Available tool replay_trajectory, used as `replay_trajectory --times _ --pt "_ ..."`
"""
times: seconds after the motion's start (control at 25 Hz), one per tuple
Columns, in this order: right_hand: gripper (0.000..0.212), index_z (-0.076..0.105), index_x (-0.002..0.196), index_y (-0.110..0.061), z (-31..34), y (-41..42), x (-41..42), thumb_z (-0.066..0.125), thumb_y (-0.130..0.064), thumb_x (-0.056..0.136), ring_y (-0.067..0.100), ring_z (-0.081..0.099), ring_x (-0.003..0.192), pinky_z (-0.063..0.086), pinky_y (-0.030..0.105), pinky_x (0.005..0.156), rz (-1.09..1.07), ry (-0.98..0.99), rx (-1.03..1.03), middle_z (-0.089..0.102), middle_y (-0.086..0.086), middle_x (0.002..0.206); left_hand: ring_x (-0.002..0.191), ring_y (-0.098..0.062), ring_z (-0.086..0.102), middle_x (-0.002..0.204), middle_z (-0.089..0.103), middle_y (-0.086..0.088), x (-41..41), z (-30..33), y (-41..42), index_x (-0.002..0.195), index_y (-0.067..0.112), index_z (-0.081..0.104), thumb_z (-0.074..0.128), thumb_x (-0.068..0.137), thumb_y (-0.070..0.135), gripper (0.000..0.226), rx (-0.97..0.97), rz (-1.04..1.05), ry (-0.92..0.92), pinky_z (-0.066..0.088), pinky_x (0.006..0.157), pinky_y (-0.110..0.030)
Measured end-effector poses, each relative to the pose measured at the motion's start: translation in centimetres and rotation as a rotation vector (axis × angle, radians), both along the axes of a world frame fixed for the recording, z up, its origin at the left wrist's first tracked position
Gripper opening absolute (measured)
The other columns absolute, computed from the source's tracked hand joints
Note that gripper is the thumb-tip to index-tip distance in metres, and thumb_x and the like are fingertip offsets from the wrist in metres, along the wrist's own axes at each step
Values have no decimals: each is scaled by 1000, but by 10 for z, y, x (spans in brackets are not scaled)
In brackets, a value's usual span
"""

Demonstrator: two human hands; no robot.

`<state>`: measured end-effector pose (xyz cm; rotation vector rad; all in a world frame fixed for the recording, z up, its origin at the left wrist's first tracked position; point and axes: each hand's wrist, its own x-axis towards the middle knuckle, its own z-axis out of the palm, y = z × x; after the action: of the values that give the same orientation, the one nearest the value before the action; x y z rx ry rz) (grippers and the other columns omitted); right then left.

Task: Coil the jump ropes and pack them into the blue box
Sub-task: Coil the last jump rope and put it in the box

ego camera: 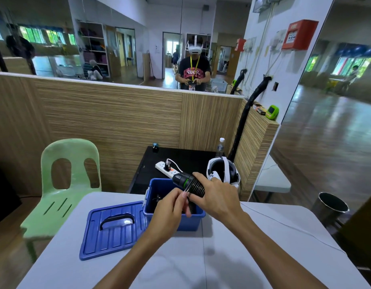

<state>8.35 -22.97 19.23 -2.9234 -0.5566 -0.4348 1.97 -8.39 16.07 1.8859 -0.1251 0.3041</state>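
My right hand (217, 197) grips a black jump rope handle (185, 180) with a green ring; thin cord is wound in tight turns around it. My left hand (170, 207) pinches the loose cord (188, 205) just below the handle. Both hands hover over the open blue box (193, 221), which stands on the grey table (180, 263). Something dark lies inside the box, mostly hidden by my hands. The blue lid (111, 228) with a black grip lies flat to the left of the box.
A green plastic chair (63, 184) stands left of the table. Behind the box, a black low table (188, 159) holds a white power strip (166, 168), a white headset (224, 172) and a water bottle (220, 148). A metal bin (330, 207) stands at right.
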Motion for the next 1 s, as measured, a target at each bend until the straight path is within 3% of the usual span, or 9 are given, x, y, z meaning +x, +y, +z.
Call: replay_trajectory --times 0.24,0.36,0.48,0.6,0.68,0.76,0.84,0.92,1.0 --pt "65 34 142 -47 -8 -9 -1 44 -72 83 21 63 88 49 31 69 56 1 108 64 -2 101 52 -10 56 54 55 3 4 2 18 87 9 56 38 104 23 28 113 -252 112 50 55 -26" --pt "64 38 139 -47 -11 -12 -2 46 -72 81 17 62 90 46 29 67 150 7 111 64 -4 100 71 -16 64 71 66 -5 13 -7 33 87 10 57 34 104 31 36 318 -389 163 53 80 -34" --pt "66 39 142 -46 -12 -15 -7 54 -69 83 16 61 99 41 28 70 204 26 100 64 -4 109 89 -9 63 93 69 5 18 -18 38 96 20 62 35 103 38 34 478 -382 156 49 91 -32" --pt "70 41 141 -46 -8 -18 -9 53 -76 79 14 60 100 44 28 74 260 49 117 66 -6 111 93 -2 63 98 69 14 24 -24 39 100 26 64 36 103 39 31 590 -362 117 49 88 -25" --pt "70 45 137 -47 -6 -18 -14 53 -80 76 8 59 98 44 25 75 329 109 220 66 -11 110 87 -11 63 95 66 7 33 -27 46 104 27 59 41 101 30 19 680 -299 144 51 78 -30" --pt "66 42 135 -51 -5 -15 -23 52 -80 77 3 58 99 44 22 78 434 142 231 66 -16 113 92 -14 63 100 66 6 38 -24 52 107 33 59 50 93 18 22 543 -301 159 53 83 -33" --pt "62 37 135 -56 -4 -16 -28 50 -80 79 2 58 100 47 26 83 491 168 211 66 -17 115 106 -7 61 112 65 12 44 -19 55 113 37 60 59 87 8 39 484 -412 60 50 93 -26" --pt "62 41 136 -53 -1 -19 -27 49 -80 80 4 59 98 48 30 84 487 188 244 66 -16 111 96 -8 64 102 68 8 50 -10 53 105 30 63 63 85 5 32 504 -494 52 52 86 -28" --pt "60 47 131 -48 -1 -23 -28 51 -79 80 5 59 91 49 32 80 504 175 213 66 -13 101 71 -9 58 77 63 4 58 -2 49 81 23 59 65 85 20 8 484 -471 81 49 69 -36"
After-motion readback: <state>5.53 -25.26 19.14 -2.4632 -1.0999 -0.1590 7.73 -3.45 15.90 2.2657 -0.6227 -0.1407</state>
